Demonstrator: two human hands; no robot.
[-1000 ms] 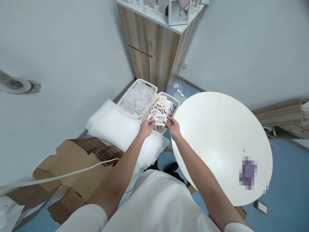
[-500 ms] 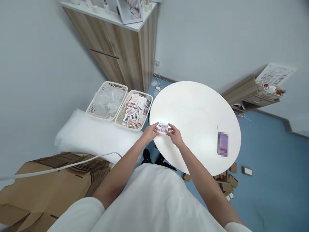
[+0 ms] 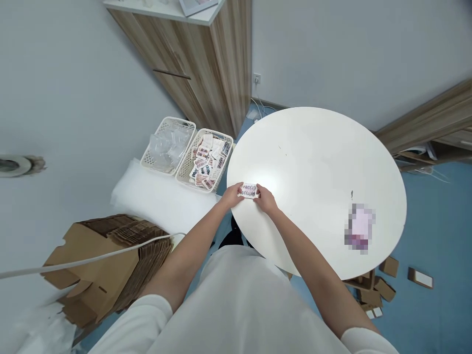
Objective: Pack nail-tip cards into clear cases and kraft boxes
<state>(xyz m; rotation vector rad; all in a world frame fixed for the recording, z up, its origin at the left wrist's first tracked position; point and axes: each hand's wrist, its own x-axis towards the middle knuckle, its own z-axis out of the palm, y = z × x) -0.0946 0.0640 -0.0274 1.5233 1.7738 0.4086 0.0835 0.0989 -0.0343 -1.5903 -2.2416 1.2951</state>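
A small white card of press-on nails (image 3: 249, 191), with two rows of oval pieces, is held flat over the near left part of the white round table (image 3: 313, 162). My left hand (image 3: 233, 194) pinches its left end. At the right end, my right hand (image 3: 264, 198) grips it between thumb and fingers. Whether the card touches the tabletop I cannot tell. Left of the table, a cream basket (image 3: 179, 175) holds many similar nail cards (image 3: 206, 162).
A second basket (image 3: 145, 160) contains clear plastic bags (image 3: 170, 146). White foam sheets (image 3: 155, 196) and stacked flat cardboard boxes (image 3: 106, 265) lie to the left, crossed by a white cable (image 3: 110, 253). A pixelated purple-pink item (image 3: 360, 227) is on the table's right side. Small boxes (image 3: 383, 290) lie on the floor.
The head view has shifted, so the table looks larger and reaches farther right. Both hands still hold the nail card, and their fingers have closed in more around its ends.
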